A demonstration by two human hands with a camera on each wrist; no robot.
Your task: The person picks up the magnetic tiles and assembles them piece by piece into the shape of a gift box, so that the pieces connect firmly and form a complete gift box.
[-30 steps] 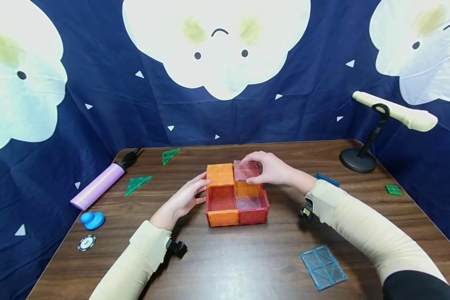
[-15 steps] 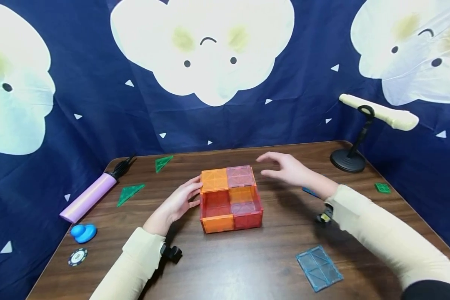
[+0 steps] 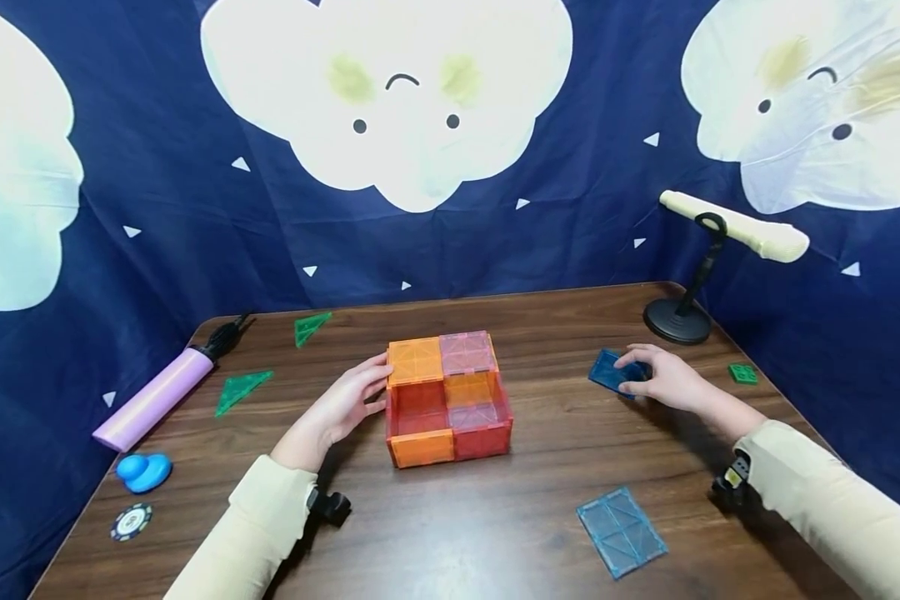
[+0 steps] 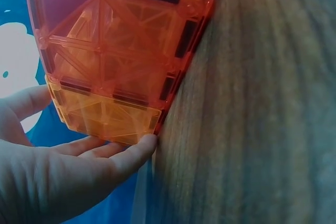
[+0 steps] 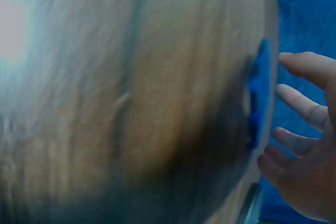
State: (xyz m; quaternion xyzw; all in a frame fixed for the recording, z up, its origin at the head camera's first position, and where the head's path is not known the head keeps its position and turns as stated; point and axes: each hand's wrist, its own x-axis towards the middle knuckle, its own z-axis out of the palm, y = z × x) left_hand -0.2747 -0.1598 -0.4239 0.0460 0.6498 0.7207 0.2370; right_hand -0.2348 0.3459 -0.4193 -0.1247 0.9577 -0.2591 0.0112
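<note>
A box built of magnetic tiles (image 3: 422,447), red and orange with see-through faces, stands mid-table. An orange tile (image 3: 414,361) and a purplish-pink tile (image 3: 467,353) cover its back half; the front half is uncovered. My left hand (image 3: 345,404) touches the box's left side with spread fingers, one fingertip at the top edge. In the left wrist view, those fingers (image 4: 137,153) lie along the orange end of the wall. Over a dark blue tile (image 3: 603,371) at the right, my right hand (image 3: 663,379) reaches with thumb and fingers parted; the right wrist view shows this blue tile (image 5: 258,98) beside the fingertips.
A blue square tile (image 3: 622,533) lies front right. Two green triangles (image 3: 242,390), a lilac pump (image 3: 153,400), a blue knobbed piece (image 3: 144,472) and a poker chip (image 3: 131,522) lie left. Right stand a microphone stand (image 3: 677,321) and a small green brick (image 3: 742,373).
My right hand has let go of the purplish-pink tile, which now lies flat on the box, and moved right to the dark blue tile. My left hand stays at the box.
</note>
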